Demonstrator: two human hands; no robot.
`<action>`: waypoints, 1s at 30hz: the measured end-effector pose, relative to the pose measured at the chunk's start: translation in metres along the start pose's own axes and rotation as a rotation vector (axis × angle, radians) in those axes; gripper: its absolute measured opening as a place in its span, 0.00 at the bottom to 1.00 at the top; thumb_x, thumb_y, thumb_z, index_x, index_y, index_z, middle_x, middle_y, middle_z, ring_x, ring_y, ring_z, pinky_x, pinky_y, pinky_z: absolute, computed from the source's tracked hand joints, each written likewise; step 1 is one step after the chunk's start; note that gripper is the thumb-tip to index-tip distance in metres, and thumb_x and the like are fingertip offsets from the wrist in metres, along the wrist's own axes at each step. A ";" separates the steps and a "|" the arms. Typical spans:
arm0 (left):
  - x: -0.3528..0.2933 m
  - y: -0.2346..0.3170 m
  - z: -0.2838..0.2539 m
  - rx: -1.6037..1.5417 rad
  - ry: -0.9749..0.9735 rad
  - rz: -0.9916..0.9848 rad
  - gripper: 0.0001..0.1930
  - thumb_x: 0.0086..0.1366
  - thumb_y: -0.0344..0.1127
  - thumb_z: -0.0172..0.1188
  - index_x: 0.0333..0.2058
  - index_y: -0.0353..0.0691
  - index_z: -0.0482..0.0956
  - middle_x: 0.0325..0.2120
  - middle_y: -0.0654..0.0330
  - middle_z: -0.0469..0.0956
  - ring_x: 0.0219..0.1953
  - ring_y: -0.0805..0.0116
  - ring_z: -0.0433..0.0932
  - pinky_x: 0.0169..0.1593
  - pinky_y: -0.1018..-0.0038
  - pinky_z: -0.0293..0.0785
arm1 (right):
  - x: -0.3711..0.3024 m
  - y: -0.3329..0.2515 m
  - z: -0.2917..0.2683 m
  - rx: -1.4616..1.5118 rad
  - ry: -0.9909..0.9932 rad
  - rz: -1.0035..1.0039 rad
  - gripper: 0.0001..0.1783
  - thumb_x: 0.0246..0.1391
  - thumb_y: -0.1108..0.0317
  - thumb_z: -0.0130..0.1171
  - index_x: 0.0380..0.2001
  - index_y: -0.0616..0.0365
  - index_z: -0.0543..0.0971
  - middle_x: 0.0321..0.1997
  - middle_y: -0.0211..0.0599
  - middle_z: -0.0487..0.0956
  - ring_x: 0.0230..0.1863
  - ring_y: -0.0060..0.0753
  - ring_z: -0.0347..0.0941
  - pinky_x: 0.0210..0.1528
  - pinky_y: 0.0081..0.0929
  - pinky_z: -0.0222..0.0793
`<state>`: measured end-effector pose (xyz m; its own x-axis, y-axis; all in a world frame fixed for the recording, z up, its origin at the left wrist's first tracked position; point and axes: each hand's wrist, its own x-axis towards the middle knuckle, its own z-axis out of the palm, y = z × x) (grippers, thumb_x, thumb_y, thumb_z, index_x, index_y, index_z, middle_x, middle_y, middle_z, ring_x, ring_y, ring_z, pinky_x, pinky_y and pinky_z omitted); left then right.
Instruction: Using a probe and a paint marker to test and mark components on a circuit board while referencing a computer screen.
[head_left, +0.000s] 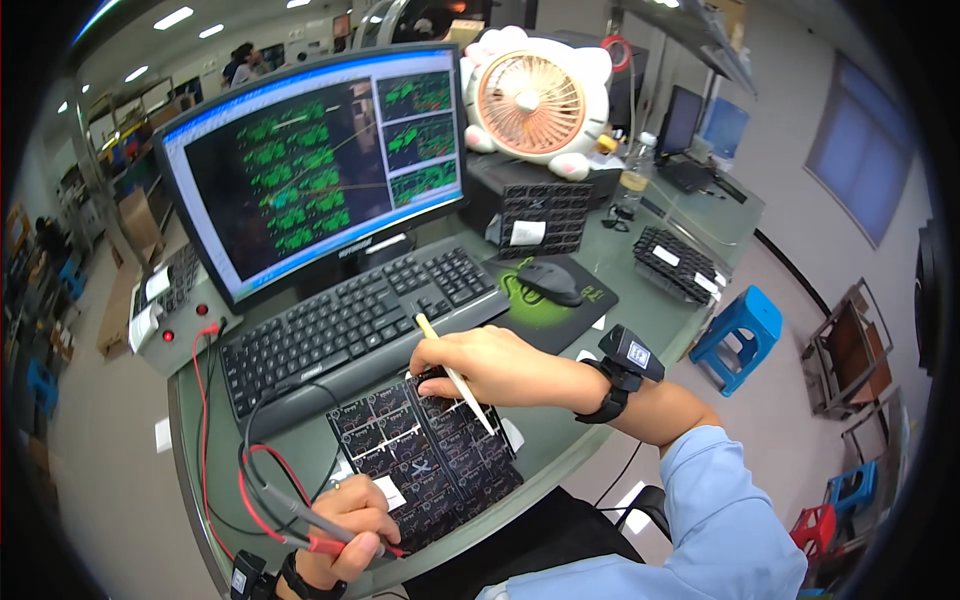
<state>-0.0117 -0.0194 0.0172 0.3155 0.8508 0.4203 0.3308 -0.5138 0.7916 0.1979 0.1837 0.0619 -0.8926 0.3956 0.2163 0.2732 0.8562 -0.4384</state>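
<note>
Circuit-board panel (440, 475) between probe and pen: the work looks under way, but how much of it is done does not show.
The panel lies on the green surface (562, 432), on the near side of the keyboard (360, 312), with a white label on it. The left grip (345, 525) is closed around a red test probe (326, 545) by the panel's near edge; contact at its tip cannot be made out. The right grip (475, 365) pinches a white pen-like stick (462, 387), its fingertips at the panel's far edge. Another panel (545, 212) stands upright behind the mouse (548, 283), and a stack of panels (672, 264) sits to the right; whether these are finished or waiting cannot be told.
</note>
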 end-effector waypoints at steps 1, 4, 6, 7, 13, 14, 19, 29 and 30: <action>0.006 -0.001 0.002 -0.001 -0.015 0.027 0.19 0.59 0.45 0.45 0.20 0.40 0.79 0.22 0.60 0.71 0.29 0.63 0.72 0.40 0.65 0.70 | -0.003 0.002 -0.013 0.003 0.049 0.002 0.14 0.55 0.56 0.61 0.38 0.53 0.75 0.33 0.43 0.80 0.35 0.50 0.78 0.36 0.43 0.72; 0.007 0.012 0.005 0.060 0.178 0.219 0.29 0.64 0.52 0.37 0.16 0.43 0.81 0.21 0.63 0.71 0.34 0.64 0.72 0.55 0.55 0.66 | -0.006 0.002 -0.053 -0.096 0.229 -0.027 0.11 0.53 0.63 0.65 0.35 0.55 0.76 0.31 0.40 0.79 0.34 0.43 0.78 0.37 0.34 0.73; 0.004 0.018 0.007 0.090 0.308 0.150 0.29 0.65 0.52 0.35 0.16 0.44 0.80 0.24 0.64 0.72 0.40 0.63 0.71 0.65 0.46 0.53 | -0.004 0.025 -0.081 -0.187 0.407 -0.023 0.10 0.53 0.66 0.65 0.35 0.56 0.76 0.29 0.38 0.78 0.29 0.34 0.77 0.33 0.29 0.72; 0.002 0.016 0.005 0.100 0.299 0.114 0.29 0.64 0.51 0.36 0.15 0.44 0.80 0.25 0.64 0.73 0.40 0.62 0.71 0.64 0.48 0.55 | -0.007 0.034 -0.098 -0.159 0.476 0.027 0.09 0.54 0.67 0.65 0.35 0.58 0.76 0.28 0.35 0.78 0.24 0.28 0.76 0.27 0.25 0.71; 0.013 -0.004 0.007 0.075 0.325 0.015 0.25 0.60 0.48 0.39 0.18 0.41 0.81 0.28 0.60 0.74 0.40 0.61 0.74 0.61 0.51 0.59 | -0.030 0.162 -0.158 -0.425 0.729 0.286 0.12 0.55 0.65 0.63 0.38 0.58 0.74 0.28 0.39 0.79 0.24 0.33 0.77 0.28 0.31 0.71; 0.012 -0.005 0.007 0.066 0.348 -0.014 0.25 0.61 0.48 0.39 0.18 0.40 0.81 0.28 0.59 0.74 0.40 0.60 0.73 0.60 0.51 0.60 | -0.031 0.177 -0.157 -0.469 0.721 0.307 0.12 0.55 0.62 0.63 0.37 0.56 0.73 0.32 0.43 0.79 0.32 0.43 0.77 0.33 0.37 0.71; 0.007 -0.005 0.007 0.046 0.422 -0.074 0.27 0.62 0.48 0.37 0.17 0.36 0.78 0.28 0.56 0.73 0.40 0.60 0.71 0.57 0.57 0.63 | -0.028 0.214 -0.144 -0.542 0.697 0.305 0.14 0.54 0.60 0.61 0.40 0.52 0.71 0.39 0.44 0.79 0.39 0.54 0.77 0.37 0.45 0.72; 0.004 -0.015 0.009 -0.004 0.481 -0.174 0.28 0.65 0.48 0.36 0.21 0.34 0.78 0.29 0.55 0.71 0.34 0.65 0.70 0.41 0.69 0.66 | -0.027 0.241 -0.125 -0.508 0.720 0.291 0.16 0.54 0.63 0.62 0.43 0.51 0.70 0.41 0.43 0.78 0.40 0.55 0.77 0.39 0.45 0.73; 0.001 -0.016 0.007 -0.005 0.495 -0.193 0.28 0.65 0.48 0.36 0.21 0.34 0.78 0.29 0.55 0.71 0.34 0.65 0.70 0.41 0.69 0.66 | -0.019 0.237 -0.118 -0.515 0.849 0.320 0.15 0.54 0.63 0.62 0.43 0.49 0.72 0.40 0.42 0.78 0.39 0.54 0.77 0.39 0.44 0.73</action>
<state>-0.0103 -0.0109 0.0019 -0.2084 0.8809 0.4250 0.3370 -0.3432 0.8767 0.3223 0.4180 0.0568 -0.2604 0.5614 0.7855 0.7505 0.6295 -0.2011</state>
